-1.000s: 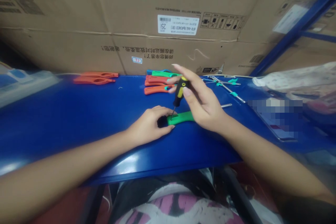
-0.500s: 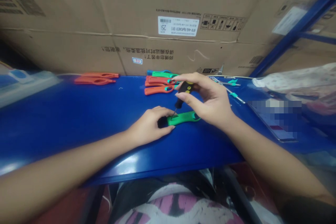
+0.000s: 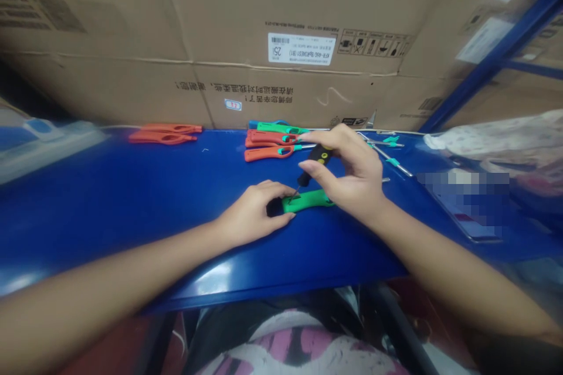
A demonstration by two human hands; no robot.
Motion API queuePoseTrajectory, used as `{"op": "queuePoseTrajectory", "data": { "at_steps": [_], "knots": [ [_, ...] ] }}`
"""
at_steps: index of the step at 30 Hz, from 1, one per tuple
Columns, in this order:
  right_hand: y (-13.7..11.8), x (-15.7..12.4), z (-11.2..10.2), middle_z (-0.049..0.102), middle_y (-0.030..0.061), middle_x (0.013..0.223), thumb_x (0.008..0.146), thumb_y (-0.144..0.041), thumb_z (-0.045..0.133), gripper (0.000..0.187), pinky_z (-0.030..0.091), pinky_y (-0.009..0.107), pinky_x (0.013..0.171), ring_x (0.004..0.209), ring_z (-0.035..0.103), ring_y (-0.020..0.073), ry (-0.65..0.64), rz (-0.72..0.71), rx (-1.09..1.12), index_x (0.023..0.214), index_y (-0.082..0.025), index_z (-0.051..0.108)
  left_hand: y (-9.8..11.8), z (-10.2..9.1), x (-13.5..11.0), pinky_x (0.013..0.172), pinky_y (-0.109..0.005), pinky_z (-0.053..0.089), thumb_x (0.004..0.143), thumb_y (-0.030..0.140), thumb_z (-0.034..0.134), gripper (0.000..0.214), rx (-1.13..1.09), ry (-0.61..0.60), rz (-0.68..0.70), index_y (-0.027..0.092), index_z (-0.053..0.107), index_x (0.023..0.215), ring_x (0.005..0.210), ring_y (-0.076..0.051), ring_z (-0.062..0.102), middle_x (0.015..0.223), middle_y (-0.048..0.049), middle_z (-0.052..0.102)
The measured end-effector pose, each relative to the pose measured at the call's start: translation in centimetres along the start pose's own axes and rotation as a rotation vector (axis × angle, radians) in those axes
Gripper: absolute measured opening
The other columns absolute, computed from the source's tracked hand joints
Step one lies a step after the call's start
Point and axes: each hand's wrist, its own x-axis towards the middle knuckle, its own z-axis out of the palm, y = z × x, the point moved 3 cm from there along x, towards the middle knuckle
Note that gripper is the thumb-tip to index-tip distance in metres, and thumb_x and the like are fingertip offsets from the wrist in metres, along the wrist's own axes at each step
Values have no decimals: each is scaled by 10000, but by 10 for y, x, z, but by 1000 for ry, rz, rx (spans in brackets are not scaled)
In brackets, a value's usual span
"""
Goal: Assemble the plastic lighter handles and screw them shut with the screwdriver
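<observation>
A green long-nosed lighter point(image 3: 308, 201) lies on the blue table, partly covered by my fingers at both ends. My left hand point(image 3: 250, 211) is closed around its left end, thumb on the near side and index finger on the far side. Above it, my right hand point(image 3: 354, 167) holds a small black and yellow screwdriver point(image 3: 320, 158) between thumb and fingers, tilted. The thin shaft points down to the lighter's upper face near my left fingertips. Whether its tip sits in a screw is too small to tell.
Behind my hands lie orange lighters point(image 3: 268, 154) and a green lighter point(image 3: 275, 128). Two orange lighter shells point(image 3: 162, 138) are further left. Metal lighter tubes point(image 3: 398, 166) and a phone point(image 3: 461, 217) are on the right. A large cardboard box point(image 3: 220, 23) stands along the back.
My right hand and the screwdriver have shifted slightly right and down, and the fingers sit a little differently on the handle. My left hand stays on the green lighter.
</observation>
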Motion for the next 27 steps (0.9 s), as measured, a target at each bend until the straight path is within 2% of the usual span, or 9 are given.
{"op": "queuePoseTrajectory", "data": {
  "at_steps": [3,5,7,10,12,16,18,23,27],
  "knots": [
    [3,0,4,679,96,1228,1032,-324,461,429,603,396,828,996,673,207,-175,54,150,1456,-270,494,1,0,0,985,-398,538,846,241,726,289,-17,-13,1,197,695,1129,1084,-233,684,1159,-57,749],
    [3,1,5,683,89,1235,1039,-290,442,444,597,384,863,1028,685,198,-252,54,235,1482,-265,451,2,0,0,987,-393,536,853,240,721,283,-16,-18,5,193,694,1131,1086,-231,682,1163,-59,746],
    [1,4,3,717,67,1163,990,-279,564,382,583,385,889,1012,688,201,-205,-18,180,1371,-263,564,1,0,-1,980,-391,541,856,247,720,283,-9,-11,10,193,691,1132,1076,-231,685,1161,-62,745],
    [-4,5,-2,749,42,1009,889,-279,718,284,583,378,819,844,676,192,-68,-146,-23,1171,-269,685,0,0,-1,960,-391,552,848,257,731,285,11,5,13,194,691,1123,1044,-234,695,1129,-64,750],
    [-7,4,-2,753,54,1017,925,-276,659,280,583,395,819,838,673,199,-67,-185,-69,1204,-266,676,0,-1,-1,956,-388,556,845,254,733,279,14,11,14,195,692,1114,1034,-233,698,1116,-63,751],
    [-7,3,1,658,105,1333,1015,-240,435,441,545,464,971,1121,659,237,-223,-79,71,1451,-252,502,2,-1,-1,958,-372,556,848,243,727,287,-7,7,23,208,690,1130,1045,-227,697,1130,-55,747],
    [-5,3,2,670,96,1310,1008,-241,468,429,554,445,955,1078,680,227,-242,-54,110,1435,-258,515,2,-2,-1,955,-372,557,847,245,728,290,-1,8,22,207,690,1133,1038,-228,698,1123,-55,747],
    [-7,5,-4,742,72,1036,904,-249,684,281,569,387,825,870,663,202,-91,-184,-57,1184,-235,685,2,-1,-1,958,-384,553,849,243,734,281,22,11,26,178,691,1119,1023,-231,699,1103,-71,751],
    [-7,6,-3,689,100,1260,1013,-229,456,410,536,440,966,1080,657,223,-217,-140,78,1412,-238,548,2,-1,-1,964,-380,551,857,246,728,291,-2,3,26,185,688,1138,1050,-226,692,1136,-65,747]
  ]
}}
